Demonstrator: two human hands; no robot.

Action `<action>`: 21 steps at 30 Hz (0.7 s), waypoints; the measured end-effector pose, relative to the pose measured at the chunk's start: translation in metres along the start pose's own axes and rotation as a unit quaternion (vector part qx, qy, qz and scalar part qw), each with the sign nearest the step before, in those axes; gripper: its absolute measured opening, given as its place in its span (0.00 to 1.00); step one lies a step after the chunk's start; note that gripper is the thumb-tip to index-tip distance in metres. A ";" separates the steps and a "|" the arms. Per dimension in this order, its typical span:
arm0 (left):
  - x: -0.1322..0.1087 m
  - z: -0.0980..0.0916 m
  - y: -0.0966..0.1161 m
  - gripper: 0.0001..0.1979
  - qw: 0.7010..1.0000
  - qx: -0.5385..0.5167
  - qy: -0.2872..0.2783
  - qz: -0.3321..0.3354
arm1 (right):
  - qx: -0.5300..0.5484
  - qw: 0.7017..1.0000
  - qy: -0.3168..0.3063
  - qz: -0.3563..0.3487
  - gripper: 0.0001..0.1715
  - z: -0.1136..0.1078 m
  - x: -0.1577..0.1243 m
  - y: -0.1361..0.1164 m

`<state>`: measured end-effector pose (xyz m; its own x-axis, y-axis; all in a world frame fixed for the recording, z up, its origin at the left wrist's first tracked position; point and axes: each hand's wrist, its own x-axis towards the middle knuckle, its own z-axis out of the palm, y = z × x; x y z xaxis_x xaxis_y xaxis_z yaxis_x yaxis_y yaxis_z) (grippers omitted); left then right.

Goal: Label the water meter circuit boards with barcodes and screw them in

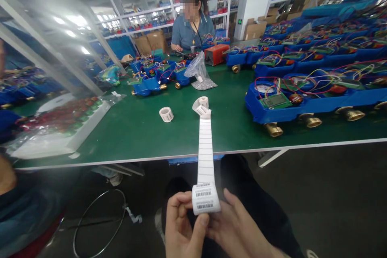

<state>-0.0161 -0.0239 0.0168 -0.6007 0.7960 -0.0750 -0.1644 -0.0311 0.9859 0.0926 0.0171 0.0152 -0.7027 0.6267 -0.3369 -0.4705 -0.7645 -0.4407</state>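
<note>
A long white strip of barcode labels [205, 149] runs from a small roll [202, 102] on the green table [145, 129] down to my lap. My left hand [181, 225] pinches the strip's lower end, thumb under a barcode label [205, 199]. My right hand [238, 225] rests just beside it, fingers loosely curled and touching the strip's back; what they grip is hidden. A second small label roll [166, 114] lies on the table to the left.
Blue water meters with brass fittings and coloured wires [281, 105] fill the table's right side, more lie at the back [157, 74]. A clear plastic bag [199, 72], a red box [216, 53], a white tray of parts [60, 125]. A person sits opposite [192, 24].
</note>
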 end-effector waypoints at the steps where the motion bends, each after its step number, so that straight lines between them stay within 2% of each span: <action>1: -0.002 -0.002 -0.002 0.22 1.000 0.012 -0.017 -0.006 | 0.048 0.999 -0.005 0.024 0.30 0.005 0.003 -0.004; 3: -0.006 -0.005 -0.004 0.22 0.999 0.039 -0.035 -0.011 | 0.102 0.994 0.005 0.026 0.28 0.014 0.008 -0.015; 6: -0.010 -0.008 -0.004 0.22 0.997 0.070 -0.041 -0.010 | 0.109 0.993 0.034 0.001 0.28 0.019 0.011 -0.024; 9: -0.011 -0.008 -0.001 0.22 0.995 0.087 -0.046 -0.013 | 0.094 0.995 0.038 -0.015 0.28 0.018 0.008 -0.021; 14: -0.010 -0.004 0.003 0.21 0.994 0.092 -0.047 -0.028 | 0.078 0.996 0.028 -0.032 0.23 0.014 0.003 -0.017; 21: -0.003 0.005 0.008 0.25 0.996 0.053 -0.032 -0.066 | 0.026 0.996 0.013 -0.082 0.24 0.008 0.000 -0.014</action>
<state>-0.0119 -0.0237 0.0252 -0.5272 0.8263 -0.1984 -0.1536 0.1370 0.9786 0.0947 0.0270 0.0278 -0.6005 0.7467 -0.2861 -0.6051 -0.6582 -0.4479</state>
